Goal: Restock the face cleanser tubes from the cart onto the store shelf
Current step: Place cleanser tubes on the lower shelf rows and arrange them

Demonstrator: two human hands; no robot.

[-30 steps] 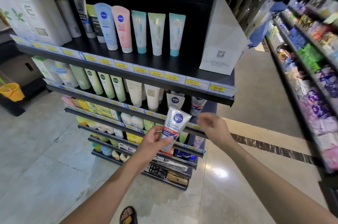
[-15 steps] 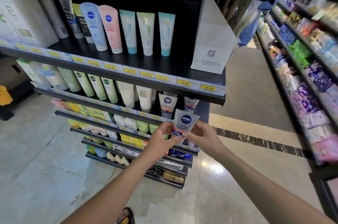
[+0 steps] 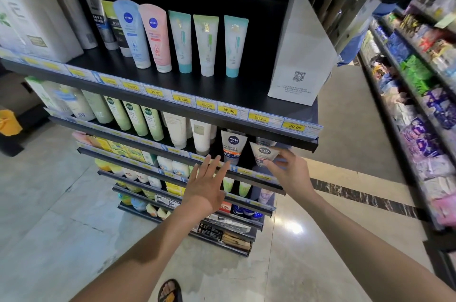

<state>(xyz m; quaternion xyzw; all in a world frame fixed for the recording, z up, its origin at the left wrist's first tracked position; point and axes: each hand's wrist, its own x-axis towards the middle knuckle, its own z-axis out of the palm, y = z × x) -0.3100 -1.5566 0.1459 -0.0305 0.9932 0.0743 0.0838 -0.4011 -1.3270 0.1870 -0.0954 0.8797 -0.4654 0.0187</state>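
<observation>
left hand [image 3: 207,185] held flat, fingers straight; right hand [image 3: 292,174] fingers pinch a tube [image 3: 262,153].

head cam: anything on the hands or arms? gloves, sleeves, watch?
Nothing worn that shows. The left hand and right hand are bare, with no gloves and no rings that I can see. There is no watch or band on either wrist. The left forearm and right forearm are uncovered down to the frame edge, so no sleeve or cuff is in view.

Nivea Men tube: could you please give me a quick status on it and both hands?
Left hand open, holding nothing. Right hand pinches the Nivea Men tube at right end of second shelf, beside the standing twin. Nothing seen blocking.
</observation>
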